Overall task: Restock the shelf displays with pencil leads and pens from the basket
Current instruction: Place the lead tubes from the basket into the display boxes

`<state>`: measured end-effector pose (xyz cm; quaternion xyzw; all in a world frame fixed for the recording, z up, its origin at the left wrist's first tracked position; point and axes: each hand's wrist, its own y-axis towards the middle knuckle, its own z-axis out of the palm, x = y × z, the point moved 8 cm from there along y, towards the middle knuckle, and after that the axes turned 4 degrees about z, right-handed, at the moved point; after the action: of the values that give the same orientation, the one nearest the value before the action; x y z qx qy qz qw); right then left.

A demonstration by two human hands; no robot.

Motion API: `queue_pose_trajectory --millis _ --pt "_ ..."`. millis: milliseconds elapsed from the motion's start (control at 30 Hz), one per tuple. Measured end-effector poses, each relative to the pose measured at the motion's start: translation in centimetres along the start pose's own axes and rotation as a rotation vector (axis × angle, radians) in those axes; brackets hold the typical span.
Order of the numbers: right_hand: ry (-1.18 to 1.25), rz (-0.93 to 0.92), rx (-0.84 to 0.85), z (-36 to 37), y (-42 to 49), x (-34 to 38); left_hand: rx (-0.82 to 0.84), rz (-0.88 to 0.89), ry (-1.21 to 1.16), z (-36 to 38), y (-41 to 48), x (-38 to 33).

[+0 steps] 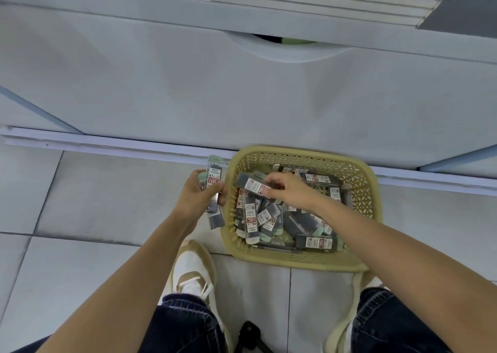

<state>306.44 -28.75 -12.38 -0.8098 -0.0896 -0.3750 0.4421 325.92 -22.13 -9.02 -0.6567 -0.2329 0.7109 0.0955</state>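
Head view: yellow basket (pixel 361 191) sits on the tiled floor (pixel 107 191), hard against the white shelf base (pixel 188 89), and it's heaped with pencil lead cases (pixel 309 223). Right hand (pixel 289 191) is down inside, fingers pinching one case (pixel 250 183) above the left side of the pile. Left hand (pixel 199 195), just left of the basket's rim, curls round a small bundle of cases (pixel 213 176) (perhaps three, hard to count). White-and-tan shoe (pixel 192 269) stands by the basket's near-left corner.
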Motion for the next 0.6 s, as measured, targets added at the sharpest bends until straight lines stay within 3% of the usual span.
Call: queue_pose_trajectory --millis 600 --pt "-0.307 -0.205 0.060 2.7 -1.0 1.7 0.017 -0.008 0.008 0.2 -0.7 0.1"
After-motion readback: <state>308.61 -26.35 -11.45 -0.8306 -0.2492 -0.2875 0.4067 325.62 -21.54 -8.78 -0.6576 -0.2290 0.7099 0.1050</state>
